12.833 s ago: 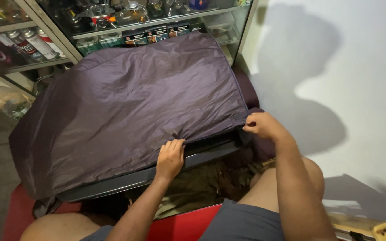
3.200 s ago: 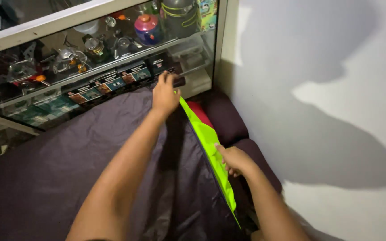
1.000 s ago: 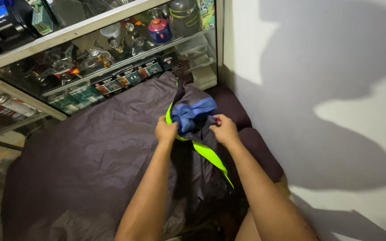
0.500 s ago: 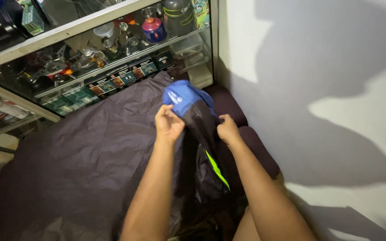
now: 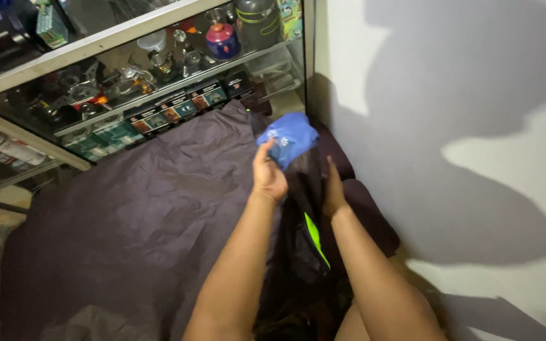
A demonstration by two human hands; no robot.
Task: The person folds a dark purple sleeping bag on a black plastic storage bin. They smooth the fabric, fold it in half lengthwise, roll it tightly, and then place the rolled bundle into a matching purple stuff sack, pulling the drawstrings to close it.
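Blue fabric bundle [image 5: 287, 140]: raised above the far right corner of the dark purple cover [image 5: 146, 208], just before the glass display cabinet [image 5: 159, 69]. It is pinched at its lower edge by the left hand [image 5: 268, 173], grip closed on it. Right hand [image 5: 334, 189]: fingers extended and flat, pressed against dark fabric below the bundle; nothing gripped. Neon-green strip [image 5: 316, 237]: seen between the forearms. White wall [image 5: 450, 95]: at right.

Left hand [image 5: 268, 177] on blue cloth [image 5: 287, 139]
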